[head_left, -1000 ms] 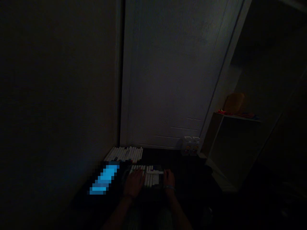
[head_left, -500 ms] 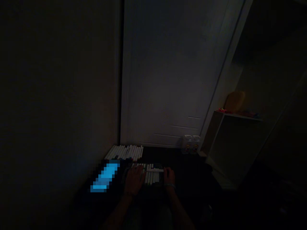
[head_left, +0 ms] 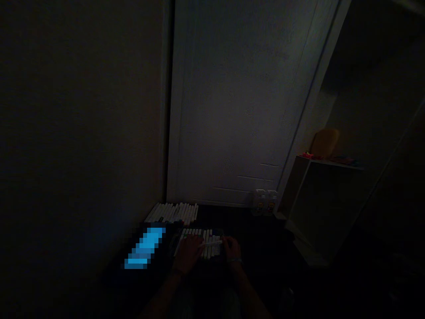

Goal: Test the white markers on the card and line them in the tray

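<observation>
A white marker (head_left: 212,243) lies crosswise above a row of white markers (head_left: 207,252) in a dark case. Its right end is pinched by my right hand (head_left: 232,249), fingers closed. At its left end, the curled fingers of my left hand (head_left: 189,250) meet it and appear closed on it. That hand also covers part of the row, and the dim light hides the fingertips. Behind, a second group of white markers (head_left: 174,212) lies side by side on the dark table (head_left: 226,216).
A blurred, glowing blue screen (head_left: 146,248) lies left of my left hand. Two clear containers with labels (head_left: 265,204) stand at the back right, before a pale door-like panel (head_left: 229,110). Farther right is a shelf unit (head_left: 312,204) with an orange object (head_left: 325,141) on top.
The crosswise marker and my right hand have come slightly lower and to the left. My left hand has drawn in, its fingers more curled.
</observation>
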Available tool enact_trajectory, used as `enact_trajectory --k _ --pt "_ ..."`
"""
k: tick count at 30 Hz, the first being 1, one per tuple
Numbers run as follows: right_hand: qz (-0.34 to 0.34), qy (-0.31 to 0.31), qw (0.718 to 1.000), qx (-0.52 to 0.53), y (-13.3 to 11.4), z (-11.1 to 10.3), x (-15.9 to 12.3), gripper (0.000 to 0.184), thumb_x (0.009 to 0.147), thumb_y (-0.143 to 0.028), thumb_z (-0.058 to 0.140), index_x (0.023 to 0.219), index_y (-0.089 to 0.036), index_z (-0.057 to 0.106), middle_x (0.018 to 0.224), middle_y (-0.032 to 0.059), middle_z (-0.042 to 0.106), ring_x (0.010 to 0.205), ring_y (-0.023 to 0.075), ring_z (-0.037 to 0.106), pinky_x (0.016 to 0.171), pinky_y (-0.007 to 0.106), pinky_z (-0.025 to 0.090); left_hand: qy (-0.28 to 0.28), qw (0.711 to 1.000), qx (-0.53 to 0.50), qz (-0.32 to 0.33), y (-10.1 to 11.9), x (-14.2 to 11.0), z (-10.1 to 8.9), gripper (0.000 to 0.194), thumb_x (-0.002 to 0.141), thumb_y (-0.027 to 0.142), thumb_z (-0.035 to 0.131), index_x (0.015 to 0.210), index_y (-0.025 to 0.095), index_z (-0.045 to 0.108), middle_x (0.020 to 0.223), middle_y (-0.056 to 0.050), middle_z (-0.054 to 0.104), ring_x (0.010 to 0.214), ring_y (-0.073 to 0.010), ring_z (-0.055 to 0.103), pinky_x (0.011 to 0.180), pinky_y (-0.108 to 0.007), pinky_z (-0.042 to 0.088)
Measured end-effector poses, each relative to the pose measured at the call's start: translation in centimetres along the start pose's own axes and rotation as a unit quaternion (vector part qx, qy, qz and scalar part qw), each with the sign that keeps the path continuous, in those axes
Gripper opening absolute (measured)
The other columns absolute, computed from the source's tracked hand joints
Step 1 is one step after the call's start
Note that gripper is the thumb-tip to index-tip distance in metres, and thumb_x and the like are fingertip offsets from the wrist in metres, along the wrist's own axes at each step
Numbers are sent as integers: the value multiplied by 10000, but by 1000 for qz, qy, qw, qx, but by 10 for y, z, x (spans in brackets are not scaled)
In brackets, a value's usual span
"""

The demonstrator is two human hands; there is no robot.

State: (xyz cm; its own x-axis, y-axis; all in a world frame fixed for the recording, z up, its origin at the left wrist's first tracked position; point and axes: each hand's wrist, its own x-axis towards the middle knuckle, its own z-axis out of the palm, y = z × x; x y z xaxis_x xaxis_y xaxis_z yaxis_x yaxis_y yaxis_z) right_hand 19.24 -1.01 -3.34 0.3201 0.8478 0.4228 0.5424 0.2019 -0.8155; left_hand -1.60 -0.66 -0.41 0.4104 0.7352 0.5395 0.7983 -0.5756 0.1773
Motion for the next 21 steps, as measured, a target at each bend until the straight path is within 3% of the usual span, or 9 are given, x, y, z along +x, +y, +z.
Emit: enact_trajectory --k 7,13,21 --pt "-7 -3 1000 0 -4 -1 -2 341 785 -445 452 840 -187 667 825 65 641 792 193 594 719 277 444 -3 1000 -10 0 -11 -2 17 268 863 310 355 1045 235 537 1129 -41 554 1108 -213 422 942 -380 309" --pt "2 -15 1000 3 -9 -3 -3 324 778 -435 466 880 -207 671 859 61 638 826 194 591 745 279 443 -18 1000 -15 -2 -8 0 9 247 851 367 380 933 218 558 1035 -56 576 1011 -216 480 873 -364 352" --pt "9 -12 1000 23 -7 -2 -3 326 797 -414 440 919 -202 656 905 66 631 866 193 587 768 280 441 -13 1000 -10 0 -8 -1 8 273 854 399 371 944 215 551 1019 -60 575 998 -218 485 869 -358 352"
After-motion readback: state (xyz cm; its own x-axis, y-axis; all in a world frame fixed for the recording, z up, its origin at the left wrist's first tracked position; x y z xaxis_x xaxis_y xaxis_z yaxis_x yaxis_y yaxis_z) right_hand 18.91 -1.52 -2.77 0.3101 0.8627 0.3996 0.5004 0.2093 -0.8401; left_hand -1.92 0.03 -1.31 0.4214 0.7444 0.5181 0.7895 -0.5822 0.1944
